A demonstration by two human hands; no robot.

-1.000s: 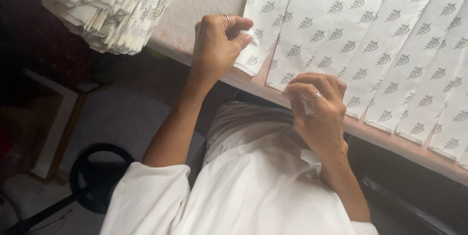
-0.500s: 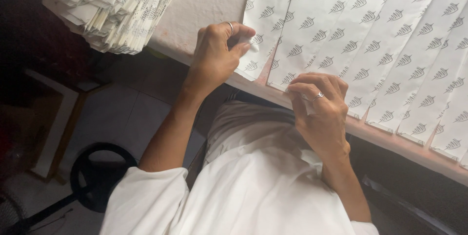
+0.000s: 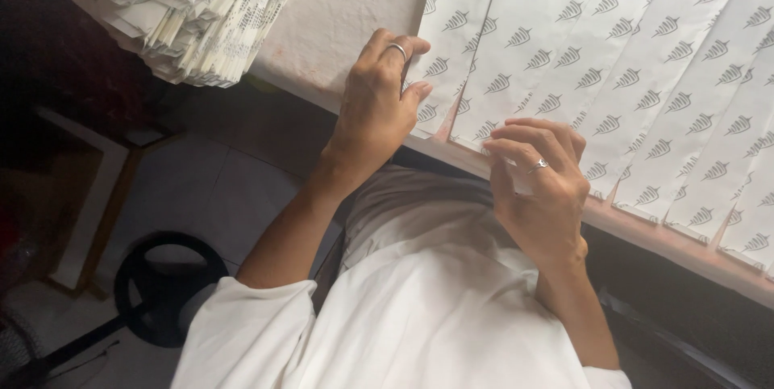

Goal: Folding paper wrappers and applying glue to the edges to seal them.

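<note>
Lying side by side on the table (image 3: pixel 347 26), beyond both hands: paper strips (image 3: pixel 613 58). Sitting left of the left hand (image 3: pixel 375 107): a paper stack (image 3: pixel 185 10). Resting at the nearest strip ends: the right hand (image 3: pixel 540 187).

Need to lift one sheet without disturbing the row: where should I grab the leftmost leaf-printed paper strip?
Pinch the leftmost strip at its near end, which overhangs the table edge, coming from the left. That long side is bare, while the next strip overlaps the other. The left hand already touches that corner.
</note>
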